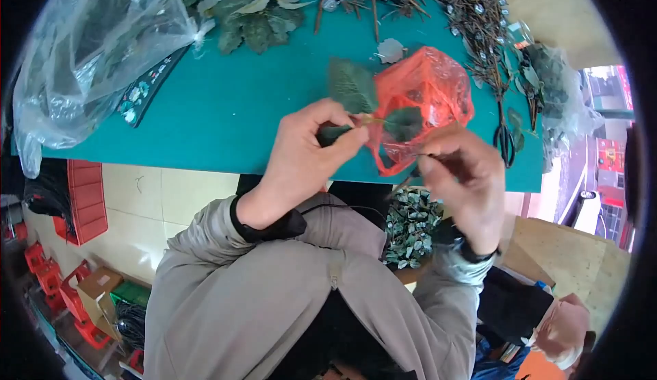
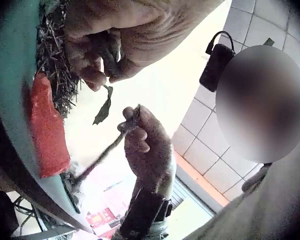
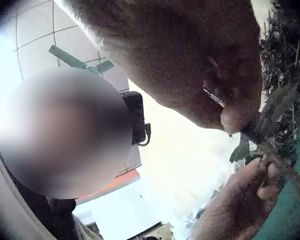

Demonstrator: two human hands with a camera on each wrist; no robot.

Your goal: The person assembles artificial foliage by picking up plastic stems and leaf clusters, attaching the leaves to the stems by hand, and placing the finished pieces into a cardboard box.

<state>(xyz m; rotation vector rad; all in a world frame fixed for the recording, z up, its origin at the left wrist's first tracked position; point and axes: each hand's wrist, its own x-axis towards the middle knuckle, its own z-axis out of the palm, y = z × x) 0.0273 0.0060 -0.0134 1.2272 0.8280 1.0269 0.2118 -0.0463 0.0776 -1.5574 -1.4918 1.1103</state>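
My left hand (image 1: 298,150) pinches a leafy sprig by its stem between thumb and forefinger. One large green leaf (image 1: 352,87) points up from the fingertips, and a smaller leaf (image 1: 404,124) reaches toward the right, over a red plastic bag (image 1: 445,85). Another dark leaf is tucked in the curl of the left fingers. Just right of the sprig, my right hand (image 1: 469,178) pinches a thin brown stem (image 2: 102,155), which slants away from its fingertips in the left wrist view. The hands are a short way apart above the front edge of the green table (image 1: 267,92).
Bare brown stems (image 1: 479,24) are heaped at the back right, with black scissors (image 1: 505,144) below. Leafy cuttings (image 1: 256,20), a clear plastic bag (image 1: 82,72) and a dark floral-patterned object (image 1: 147,89) lie at left. Below the table edge are more leaves (image 1: 414,233).
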